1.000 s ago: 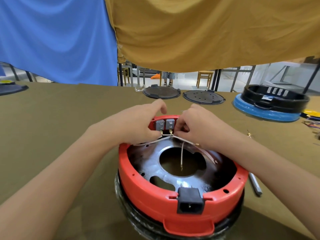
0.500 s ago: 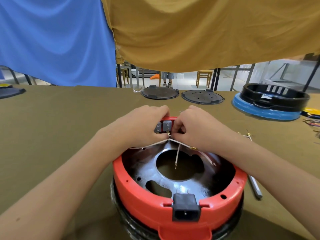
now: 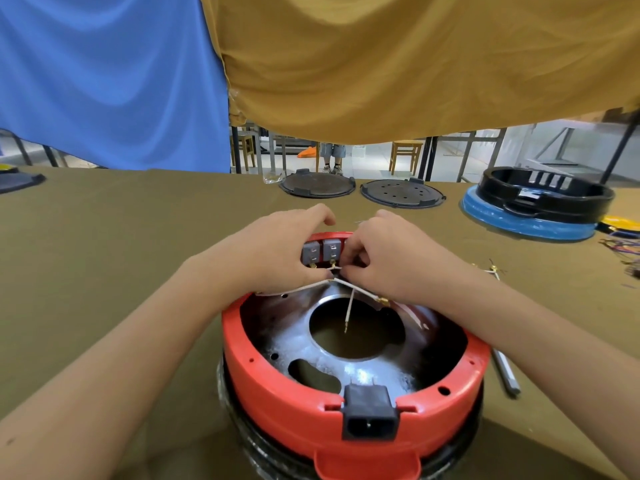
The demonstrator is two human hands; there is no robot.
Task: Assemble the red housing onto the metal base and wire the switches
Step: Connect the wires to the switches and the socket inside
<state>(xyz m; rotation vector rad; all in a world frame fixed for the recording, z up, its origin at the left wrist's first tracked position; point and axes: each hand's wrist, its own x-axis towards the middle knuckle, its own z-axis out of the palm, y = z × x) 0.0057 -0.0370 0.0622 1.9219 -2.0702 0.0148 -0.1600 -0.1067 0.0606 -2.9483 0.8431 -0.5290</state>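
You had the red housing (image 3: 353,420) already seated on the metal base (image 3: 298,341), near the bench's (image 3: 104,271) front edge w/ the black power socket (image 3: 369,417) facing you. That put the two grey switches (image 3: 322,251) at the far rim, which is prob. why both arms reached across the opening.

Your left hand (image 3: 277,251) curled over the rim beside the switches, thumb and fingertips nipping a white wire (image 3: 304,287) just under the terminals; looked like it was steadying the work. Your right hand (image 3: 384,258) was curled tight at the right switch, fingers pinching the wire end by the brass tab, prob. to push a connector on. The hands were nearly touching. A second lead (image 3: 349,311) hung loose over the centre hole, so wiring wasn't finished.

A grey tool (image 3: 505,375) lay right of the housing; spare wires (image 3: 623,251) sat at the right edge. No brand, label or writing was legible anywhere.
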